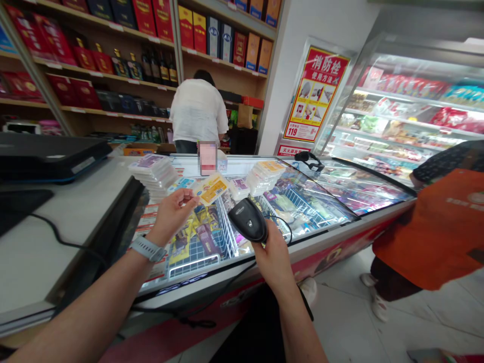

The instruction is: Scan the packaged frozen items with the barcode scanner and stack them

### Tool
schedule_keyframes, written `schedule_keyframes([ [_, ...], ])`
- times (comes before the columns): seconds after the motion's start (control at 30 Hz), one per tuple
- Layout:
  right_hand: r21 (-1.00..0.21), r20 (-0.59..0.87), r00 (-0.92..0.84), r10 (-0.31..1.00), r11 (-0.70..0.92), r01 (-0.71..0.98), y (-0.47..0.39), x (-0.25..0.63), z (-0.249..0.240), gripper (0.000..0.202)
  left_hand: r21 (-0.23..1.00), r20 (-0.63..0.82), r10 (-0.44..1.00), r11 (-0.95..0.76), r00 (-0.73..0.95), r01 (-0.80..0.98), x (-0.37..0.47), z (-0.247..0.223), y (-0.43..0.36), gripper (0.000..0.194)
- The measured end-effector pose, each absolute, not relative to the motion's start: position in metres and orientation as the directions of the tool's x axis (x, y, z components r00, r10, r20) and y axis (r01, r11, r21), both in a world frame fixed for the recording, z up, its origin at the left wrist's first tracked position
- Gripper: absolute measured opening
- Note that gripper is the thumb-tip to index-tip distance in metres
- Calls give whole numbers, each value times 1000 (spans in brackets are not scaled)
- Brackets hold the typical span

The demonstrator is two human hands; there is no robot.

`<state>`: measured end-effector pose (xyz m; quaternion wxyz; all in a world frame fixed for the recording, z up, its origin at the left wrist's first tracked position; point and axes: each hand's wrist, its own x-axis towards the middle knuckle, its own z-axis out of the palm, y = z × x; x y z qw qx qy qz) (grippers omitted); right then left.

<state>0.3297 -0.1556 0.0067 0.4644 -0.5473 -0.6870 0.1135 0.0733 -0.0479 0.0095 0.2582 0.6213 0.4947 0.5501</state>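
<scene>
Between the fingers and thumb of my left hand is a flat plastic food pack with a yellow and orange label, held by its near left corner. My right hand is wrapped round the handle of a black barcode scanner, whose head points toward the pack, apart from it. Both are above a glass-topped chest freezer. On the glass, a stack of clear packs with purple labels stands to the left, and a stack with orange labels to the right. A small purple-labelled stack sits between them.
A white counter with a black device borders the freezer on the left. The scanner's cable hangs at the freezer's front. One person in white bends beyond it; another in an orange apron stands right. A black strapped item lies on the glass.
</scene>
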Motion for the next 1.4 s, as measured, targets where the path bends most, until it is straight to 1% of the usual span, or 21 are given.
schedule_keyframes([
  [0.27, -650, 515, 30, 857, 368, 665, -155, 329, 7, 22, 863, 427, 899, -372, -99, 342, 72, 8, -47, 26],
  [0.6, -647, 508, 29, 861, 360, 672, -154, 327, 8, 19, 865, 435, 895, -384, -102, 323, 73, 9, -47, 24],
  [0.73, -638, 511, 27, 859, 358, 682, -153, 326, 5, 20, 868, 425, 898, -371, -110, 329, 73, 13, -50, 23],
  [0.83, -641, 505, 27, 863, 354, 681, -152, 325, 3, 22, 890, 400, 907, -350, -131, 291, 75, 16, -53, 23],
  [1.0, -652, 502, 26, 864, 358, 669, -153, 325, 3, 21, 976, 217, 937, -208, -273, 63, 75, 22, -54, 24],
  [1.1, -652, 509, 24, 860, 368, 663, -153, 326, 3, 23, 989, 131, 925, -149, -358, -23, 66, 26, -51, 22],
  [1.2, -652, 511, 16, 859, 376, 658, -154, 328, 3, 24, 990, 13, 903, -71, -430, -119, 54, 27, -45, 20],
  [1.3, -653, 519, 21, 854, 381, 655, -154, 328, 3, 24, 982, -84, 886, -5, -457, -190, 45, 24, -39, 16],
  [1.4, -658, 532, 37, 846, 385, 647, -155, 329, 4, 26, 976, -140, 877, 46, -459, -211, 40, 18, -32, 14],
])
